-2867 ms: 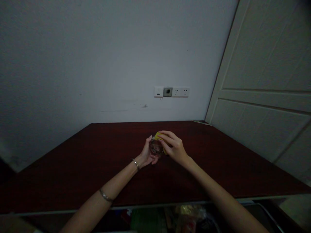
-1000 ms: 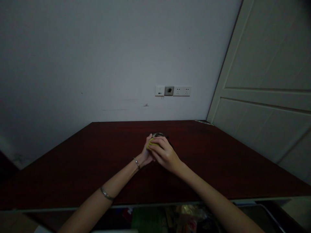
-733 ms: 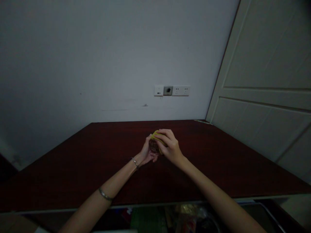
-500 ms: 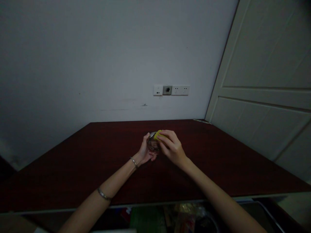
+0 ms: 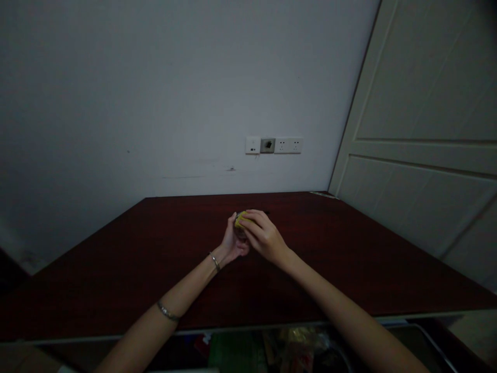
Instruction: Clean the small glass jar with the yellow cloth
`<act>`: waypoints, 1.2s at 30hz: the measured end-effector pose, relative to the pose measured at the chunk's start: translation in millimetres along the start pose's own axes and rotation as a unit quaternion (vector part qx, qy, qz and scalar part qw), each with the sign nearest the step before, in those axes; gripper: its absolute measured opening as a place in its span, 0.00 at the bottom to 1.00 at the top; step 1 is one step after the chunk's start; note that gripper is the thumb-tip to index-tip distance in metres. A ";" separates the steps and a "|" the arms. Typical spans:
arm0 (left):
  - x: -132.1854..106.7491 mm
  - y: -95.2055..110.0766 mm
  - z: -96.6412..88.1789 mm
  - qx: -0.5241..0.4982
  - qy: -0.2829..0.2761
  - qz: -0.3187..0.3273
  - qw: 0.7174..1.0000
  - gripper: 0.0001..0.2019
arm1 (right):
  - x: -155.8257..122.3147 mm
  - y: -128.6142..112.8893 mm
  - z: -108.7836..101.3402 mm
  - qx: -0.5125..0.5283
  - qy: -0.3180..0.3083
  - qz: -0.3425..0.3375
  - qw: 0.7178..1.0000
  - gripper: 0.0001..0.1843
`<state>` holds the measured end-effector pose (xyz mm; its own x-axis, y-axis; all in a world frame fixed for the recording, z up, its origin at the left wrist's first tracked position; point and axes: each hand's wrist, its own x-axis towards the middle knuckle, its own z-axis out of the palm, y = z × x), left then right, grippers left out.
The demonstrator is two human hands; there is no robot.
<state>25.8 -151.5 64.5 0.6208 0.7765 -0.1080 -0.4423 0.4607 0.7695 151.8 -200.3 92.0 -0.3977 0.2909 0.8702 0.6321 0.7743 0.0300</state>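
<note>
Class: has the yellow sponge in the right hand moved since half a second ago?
Yes. The yellow sponge has shifted slightly left: it sat below the left end of the wall socket strip, and now lies left of that end.

- The left forearm [image 5: 174,300] enters from the lower left and runs up and to the right, fully extended.
- The right forearm [image 5: 334,305] enters from the lower right and runs up and to the left.
- Both forearms converge, and the two grips meet at the centre, touching each other.
- The left grip [image 5: 232,242] has its palm turned toward the right, with the fingers curled closed.
- The right grip [image 5: 262,237] shows its back to the camera, with the fingers bent over toward the left grip, closed.
</note>
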 end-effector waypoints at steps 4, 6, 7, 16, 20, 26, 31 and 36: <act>-0.6 5.3 -0.8 -0.003 -0.018 -0.008 1.000 0.30 | -3.9 4.9 -3.3 -0.018 0.020 0.012 1.000 0.17; -1.2 7.4 -0.7 -0.020 -0.022 0.004 1.000 0.29 | -9.6 0.4 -3.1 -0.024 0.020 0.001 1.000 0.17; -1.4 7.9 -0.3 -0.031 -0.021 0.010 0.999 0.28 | -12.3 -3.0 -2.2 -0.025 0.018 -0.007 0.999 0.17; 0.5 3.2 -1.8 -0.078 -0.005 0.037 0.996 0.22 | -5.0 -11.9 7.1 -0.023 0.009 -0.030 0.999 0.16; -0.2 5.7 -4.5 -0.062 -0.012 0.011 0.998 0.25 | -3.5 -6.8 1.3 -0.028 0.028 -0.011 0.999 0.16; -2.0 7.8 0.9 -0.063 -0.003 0.025 0.998 0.25 | -14.1 -17.6 3.0 -0.028 0.033 -0.010 0.999 0.17; -2.9 4.7 0.3 -0.021 0.000 0.021 1.000 0.26 | -11.2 -17.8 5.7 -0.023 0.023 -0.030 0.999 0.17; -3.2 5.4 -1.9 0.026 -0.025 -0.010 0.999 0.31 | -5.5 -0.2 -0.8 -0.029 0.041 -0.002 0.999 0.17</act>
<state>20.2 -150.6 67.8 0.6611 0.7443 -0.0944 -0.3958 0.4528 0.7989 154.5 -202.5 87.6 -0.3456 0.2391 0.9074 0.6692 0.7407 0.0597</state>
